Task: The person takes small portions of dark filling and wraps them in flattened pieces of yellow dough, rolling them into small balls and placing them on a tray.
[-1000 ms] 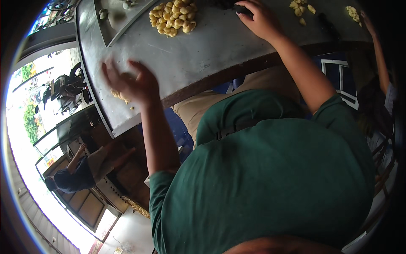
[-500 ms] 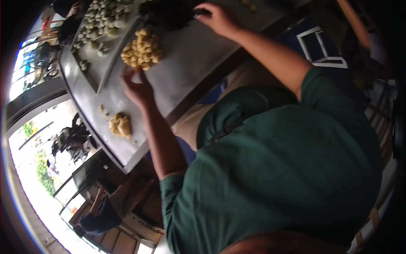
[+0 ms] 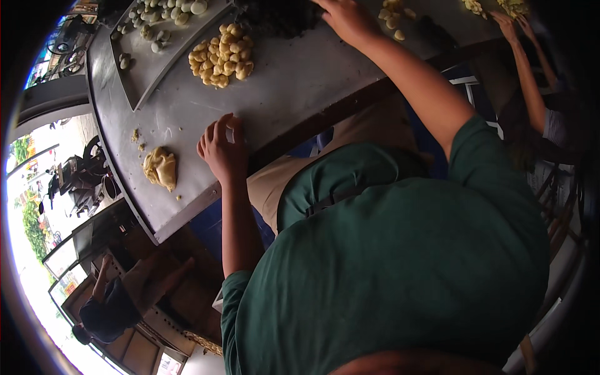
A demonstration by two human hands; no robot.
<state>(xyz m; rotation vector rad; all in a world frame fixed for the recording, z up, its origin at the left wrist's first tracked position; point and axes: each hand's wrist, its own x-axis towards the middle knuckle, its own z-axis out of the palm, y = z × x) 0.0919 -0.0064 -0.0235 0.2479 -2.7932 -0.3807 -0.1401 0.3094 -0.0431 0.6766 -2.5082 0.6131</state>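
My left hand point(image 3: 224, 150) hovers by the front edge of the metal table point(image 3: 284, 81), its fingers loosely curled and apart, nothing visible in them. Beyond it sits a pile of small yellow dough-like balls point(image 3: 222, 55). A smooth pale yellow lump of dough point(image 3: 160, 169) lies to its left, with a few crumbs around. At the top edge, my right hand point(image 3: 350, 24) reaches to a dark, crumbly heap point(image 3: 281, 17). Its fingers are bent together at the heap's right side and partly cut off by the frame; whatever they pinch is hidden.
A metal tray point(image 3: 140, 94) at the far left holds several pale greenish balls point(image 3: 164, 12). More yellow pieces point(image 3: 392, 14) lie right of my right hand. A co-worker's hands point(image 3: 509, 25) work over yellow pieces at far right. Another person point(image 3: 112, 306) is at lower left.
My left hand has drawn back from the yellow balls toward the table's front edge. My right hand, earlier holding a dark clump, is now at the dark heap. The view has shifted.
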